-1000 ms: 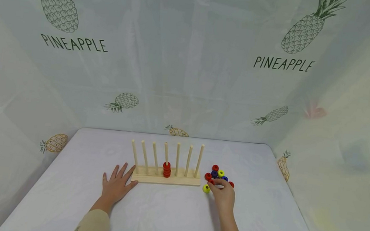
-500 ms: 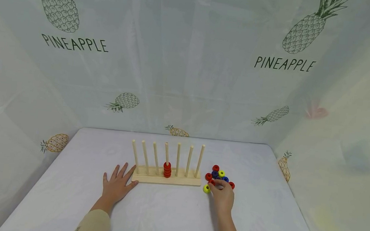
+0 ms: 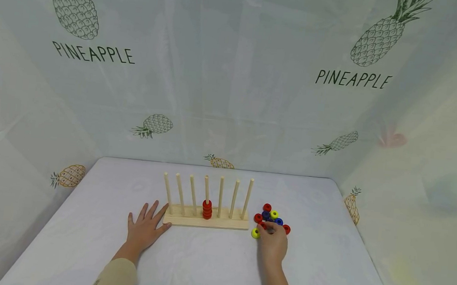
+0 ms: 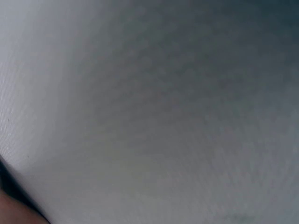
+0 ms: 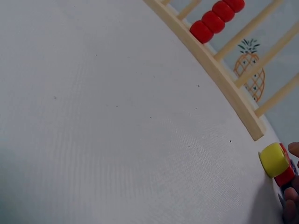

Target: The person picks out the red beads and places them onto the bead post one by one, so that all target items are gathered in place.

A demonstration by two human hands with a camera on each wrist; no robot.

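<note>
A wooden peg stand (image 3: 206, 223) with several upright pegs sits mid-table. Several red beads (image 3: 207, 209) are stacked on its middle peg. My left hand (image 3: 143, 233) lies flat with spread fingers, its thumb and fingertips touching the stand's left end. To the right of the stand, my right hand (image 3: 274, 245) pinches a red bead (image 3: 262, 226) between thumb and fingers, at the near side of a loose group of beads. A yellow bead (image 3: 255, 233) rests by the thumb; in the right wrist view this yellow bead (image 5: 274, 160) partly hides a red one. The fingers partly cover the group.
Beyond the right hand lie more loose beads: a red bead (image 3: 267, 207), a yellow bead (image 3: 274, 214), a blue bead (image 3: 278, 221) and others. A white cloth covers the table (image 3: 200, 268). A pineapple-printed curtain (image 3: 233, 92) hangs behind it.
The right wrist and forearm have swung slightly to the left, while the fingertips stay at the same red bead. My left hand has not moved against the stand.
</note>
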